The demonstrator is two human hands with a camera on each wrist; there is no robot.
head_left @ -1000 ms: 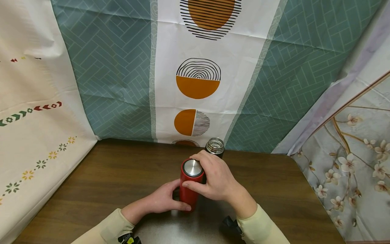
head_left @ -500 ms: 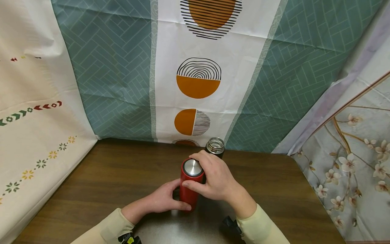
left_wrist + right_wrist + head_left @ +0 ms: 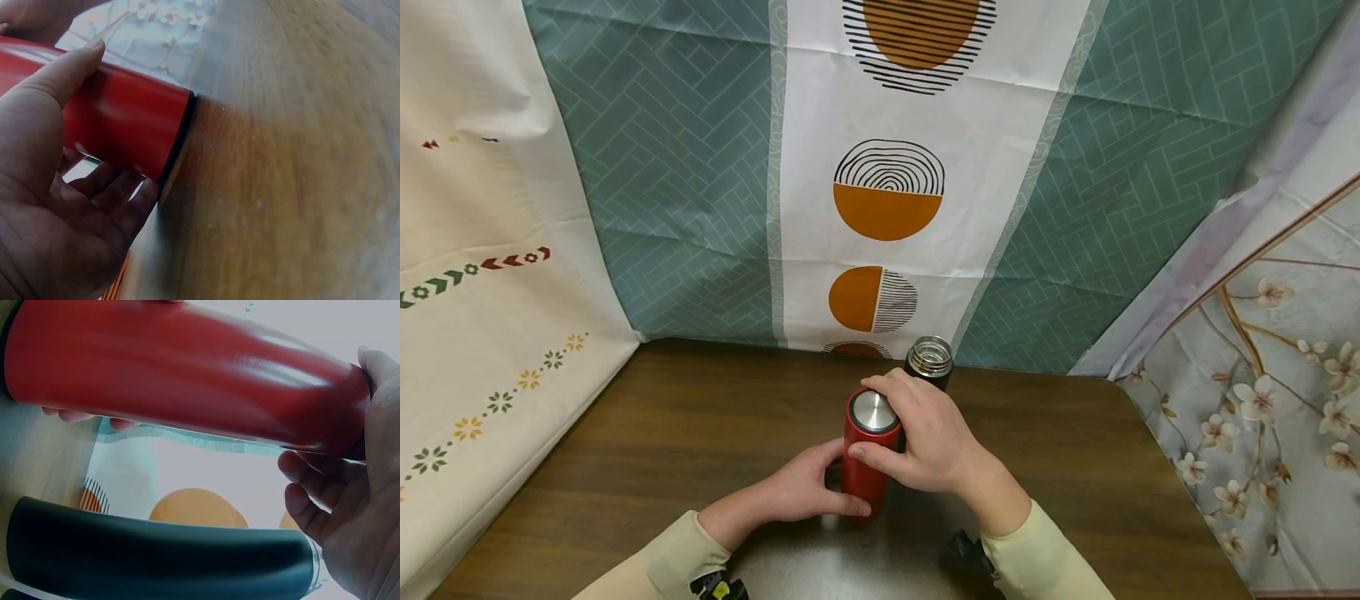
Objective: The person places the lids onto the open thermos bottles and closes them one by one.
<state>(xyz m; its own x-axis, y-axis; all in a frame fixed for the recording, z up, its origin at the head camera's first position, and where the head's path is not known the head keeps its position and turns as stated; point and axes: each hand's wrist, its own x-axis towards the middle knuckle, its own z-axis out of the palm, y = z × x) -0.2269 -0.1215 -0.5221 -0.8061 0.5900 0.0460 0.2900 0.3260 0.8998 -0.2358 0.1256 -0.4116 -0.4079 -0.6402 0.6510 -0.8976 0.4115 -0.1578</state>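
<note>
A red thermos flask (image 3: 863, 473) with a black-rimmed, brushed silver top (image 3: 874, 412) stands upright on the table. My left hand (image 3: 801, 490) grips its lower body, the thumb across the near side; the left wrist view shows the fingers round the far side, close to the black base. My right hand (image 3: 936, 437) holds the upper end, its thumb on the near side and its fingers by the lid's far edge. Just behind stands a black thermos flask (image 3: 156, 553), lidless, its steel threaded mouth (image 3: 930, 357) showing; my right hand hides part of it in the head view.
The brown wooden table (image 3: 715, 408) ends at a patterned curtain (image 3: 692, 208) behind the black flask. A cream cloth (image 3: 490, 358) hangs at the left, a floral one (image 3: 1270, 433) at the right. A small dark object (image 3: 17, 595) shows beside the black flask's base.
My right hand's fingers have shifted slightly left over the far edge of the red flask's top. My left hand and both flasks stay in place.
</note>
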